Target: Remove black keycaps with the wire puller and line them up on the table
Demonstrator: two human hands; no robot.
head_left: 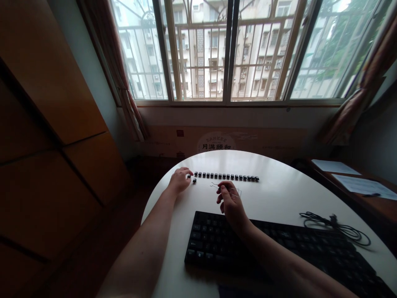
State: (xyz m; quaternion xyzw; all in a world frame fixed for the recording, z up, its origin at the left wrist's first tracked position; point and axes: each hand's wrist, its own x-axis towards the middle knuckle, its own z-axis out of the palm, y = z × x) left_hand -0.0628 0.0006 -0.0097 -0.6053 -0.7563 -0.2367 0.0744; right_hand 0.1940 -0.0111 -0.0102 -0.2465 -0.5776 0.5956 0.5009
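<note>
My left hand (180,181) is at the left end of a row of small black keycaps (228,176) on the white table. Its thumb and fingers close around one dark keycap (189,176). Just right of the thumb, a single keycap (194,181) sits in front of the row. My right hand (231,203) is closed on a thin wire keycap puller (237,191), whose bent tips point left, below the row. Under my right wrist lies a black keyboard (214,240); the forearm covers part of its keys.
A coiled black cable (338,225) lies on the round white table (276,194) beyond the keyboard's right part. Papers (359,186) and a pen (371,194) rest on a brown surface to the right. Wooden cabinets (46,165) stand left; a barred window (229,54) is ahead.
</note>
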